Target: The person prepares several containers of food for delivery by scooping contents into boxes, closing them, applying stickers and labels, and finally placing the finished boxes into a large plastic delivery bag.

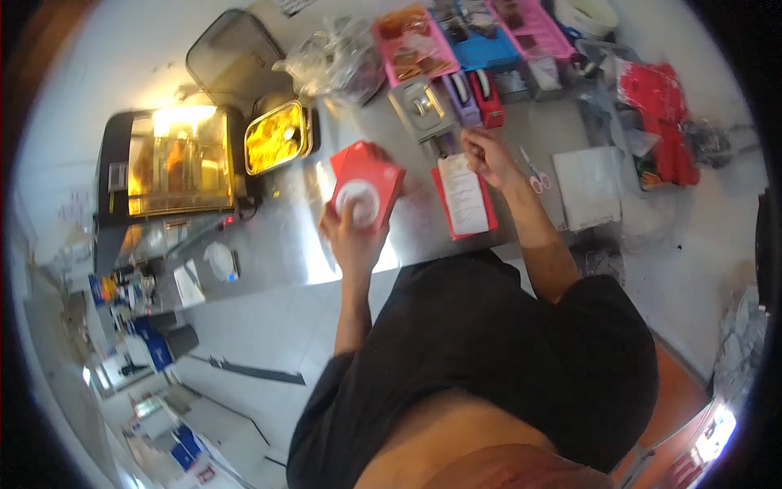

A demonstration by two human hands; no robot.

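Note:
My left hand (357, 238) grips a red flat box or packet (390, 177) with a white round mark on its face, thumb on top. Another red piece (347, 154) shows behind its far edge. To the right, a long printed paper slip (465, 198) lies over a second red packet (471, 235) on the metal table (287, 232). Just above that slip's upper right edge is my right hand (489, 158), its fingers curled; whether anything small is between them is too blurred to tell. Purple (465, 107) and red (490, 110) tape dispensers stand just beyond it.
Pink-handled scissors (539, 181) and a white square sheet (588, 188) lie at right. A lit glass display warmer (177, 165) and a metal pan of yellow food (274, 137) stand left. Behind are a clear plastic bag (336, 61), a grey boxy item (421, 109) and a blue tray (482, 58).

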